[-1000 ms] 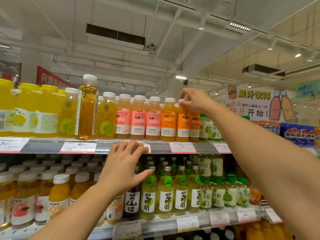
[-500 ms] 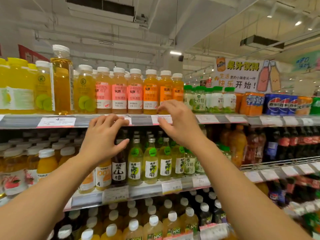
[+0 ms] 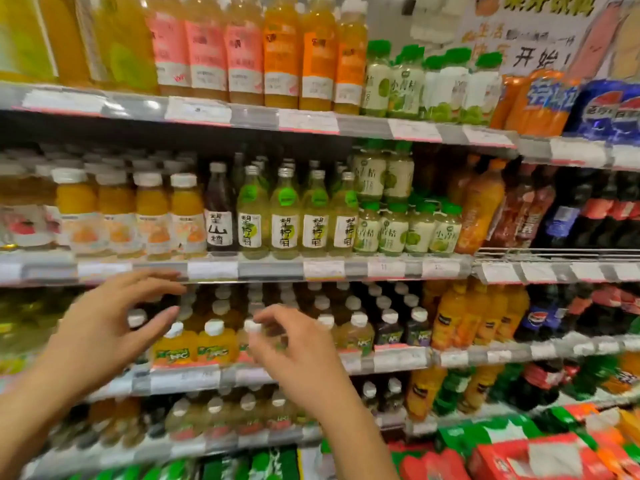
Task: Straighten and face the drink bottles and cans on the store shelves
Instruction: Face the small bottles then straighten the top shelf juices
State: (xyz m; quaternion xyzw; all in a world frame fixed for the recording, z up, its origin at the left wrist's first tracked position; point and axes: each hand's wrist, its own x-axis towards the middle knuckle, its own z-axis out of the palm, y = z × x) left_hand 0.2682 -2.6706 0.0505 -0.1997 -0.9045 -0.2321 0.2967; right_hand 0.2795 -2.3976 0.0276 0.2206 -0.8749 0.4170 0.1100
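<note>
Juice bottles (image 3: 214, 344) on the third shelf (image 3: 398, 358) await facing; upper rows look tidy. Left hand (image 3: 104, 327) hangs spread and empty. Right hand (image 3: 294, 344) seemingly pinches a white cap (image 3: 252, 326), though blur obscures it.

Packed white-capped bottles (image 3: 214, 341) fill the shelf; room only between caps and shelf edge (image 3: 270, 270) above.

"NFC" on orange bottles (image 3: 194, 344); "开始" on sign (image 3: 533, 39).

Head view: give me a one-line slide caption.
Both hands, left and right, reach toward white-capped juice bottles on a shelf below the lemon drinks.
</note>
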